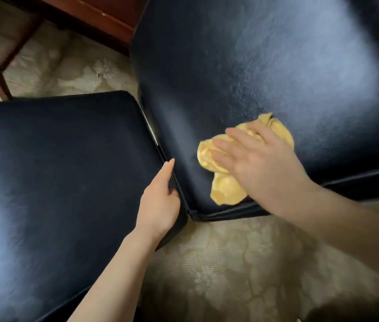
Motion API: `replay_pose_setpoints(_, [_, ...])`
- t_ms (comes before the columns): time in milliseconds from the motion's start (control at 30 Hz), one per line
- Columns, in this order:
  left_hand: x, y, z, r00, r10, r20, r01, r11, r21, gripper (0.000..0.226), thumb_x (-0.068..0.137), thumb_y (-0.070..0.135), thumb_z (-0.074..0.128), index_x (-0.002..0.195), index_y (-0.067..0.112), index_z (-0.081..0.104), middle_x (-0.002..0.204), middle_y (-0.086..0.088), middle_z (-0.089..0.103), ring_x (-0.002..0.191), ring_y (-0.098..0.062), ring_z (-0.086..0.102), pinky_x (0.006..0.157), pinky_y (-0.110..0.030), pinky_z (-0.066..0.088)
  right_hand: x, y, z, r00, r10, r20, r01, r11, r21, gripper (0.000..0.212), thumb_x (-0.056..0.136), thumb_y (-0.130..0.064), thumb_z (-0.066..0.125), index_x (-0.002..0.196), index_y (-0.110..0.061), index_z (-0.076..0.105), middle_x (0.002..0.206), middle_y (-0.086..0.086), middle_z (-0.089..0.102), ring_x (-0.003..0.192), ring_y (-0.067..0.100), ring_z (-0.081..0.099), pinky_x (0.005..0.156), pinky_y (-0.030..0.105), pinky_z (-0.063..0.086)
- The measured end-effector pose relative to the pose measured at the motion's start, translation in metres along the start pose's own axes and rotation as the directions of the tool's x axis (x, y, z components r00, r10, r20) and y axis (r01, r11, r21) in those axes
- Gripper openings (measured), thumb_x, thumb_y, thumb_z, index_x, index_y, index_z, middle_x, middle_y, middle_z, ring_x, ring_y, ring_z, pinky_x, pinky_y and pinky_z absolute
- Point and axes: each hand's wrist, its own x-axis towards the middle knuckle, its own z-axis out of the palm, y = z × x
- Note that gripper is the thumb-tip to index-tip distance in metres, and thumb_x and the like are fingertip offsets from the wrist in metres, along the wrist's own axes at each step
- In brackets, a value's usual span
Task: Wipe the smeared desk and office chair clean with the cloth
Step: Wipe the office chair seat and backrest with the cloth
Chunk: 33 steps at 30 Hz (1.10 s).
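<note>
A black leather office chair fills most of the view: one padded panel (265, 66) at the upper right and another (56, 170) at the left, meeting in a narrow gap. My right hand (258, 159) lies flat on a crumpled yellow cloth (225, 189), pressing it onto the lower left part of the right panel. My left hand (160, 201) grips the right edge of the left panel beside the gap, thumb on top.
A reddish-brown wooden desk (95, 17) with slanted legs stands at the top left. Beige patterned carpet (230, 263) covers the floor below and between the chair panels.
</note>
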Motion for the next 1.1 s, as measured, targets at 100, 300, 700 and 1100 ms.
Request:
replay_pose_setpoints(100, [0.009, 0.024, -0.006, 0.999, 0.033, 0.025, -0.032, 0.999, -0.018, 0.066, 0.091, -0.003, 0.038, 0.147, 0.032, 0.030, 0.139, 0.021, 0.042, 0.112, 0.017, 0.041, 0.089, 0.001, 0.024, 0.043, 0.047, -0.034, 0.986, 0.165, -0.011, -0.165, 0.983, -0.075, 0.036, 0.089, -0.014, 0.035, 0.094, -0.015, 0.071, 0.109, 0.003, 0.068, 0.105, 0.028, 0.060, 0.096, 0.040, 0.022])
replay_pose_setpoints(300, [0.030, 0.048, -0.019, 0.996, 0.080, 0.045, -0.077, 0.995, -0.063, 0.067, 0.091, -0.001, 0.036, 0.147, 0.034, 0.030, 0.146, 0.011, 0.042, 0.130, -0.020, 0.044, 0.110, -0.035, 0.036, 0.125, 0.075, -0.048, 0.937, 0.311, 0.159, -0.313, 0.950, -0.012, 0.037, 0.096, -0.015, 0.044, 0.132, -0.022, 0.049, 0.155, -0.004, 0.025, 0.143, 0.022, 0.012, 0.113, 0.040, 0.003])
replay_pose_setpoints(700, [0.075, 0.030, -0.087, 0.993, 0.066, -0.100, -0.067, 0.998, -0.015, 0.066, 0.093, -0.001, 0.037, 0.147, 0.037, 0.028, 0.153, 0.015, 0.027, 0.138, -0.018, 0.033, 0.109, -0.039, 0.037, 0.192, -0.037, 0.053, 0.853, -0.030, 0.520, 0.220, 0.926, -0.307, 0.065, 0.092, -0.045, 0.039, 0.147, -0.012, 0.028, 0.153, 0.013, 0.021, 0.141, 0.032, 0.010, 0.114, 0.052, 0.008])
replay_pose_setpoints(1100, [0.028, 0.038, -0.031, 0.994, 0.082, -0.070, -0.081, 0.997, 0.012, 0.064, 0.094, 0.003, 0.045, 0.147, 0.035, 0.028, 0.150, 0.023, 0.027, 0.129, 0.013, 0.023, 0.089, 0.010, 0.018, 0.057, -0.087, 0.059, 0.751, -0.275, 0.600, 0.522, 0.804, -0.285, 0.055, 0.094, -0.043, 0.042, 0.140, -0.012, 0.039, 0.139, 0.011, 0.040, 0.130, 0.036, 0.026, 0.110, 0.051, 0.012])
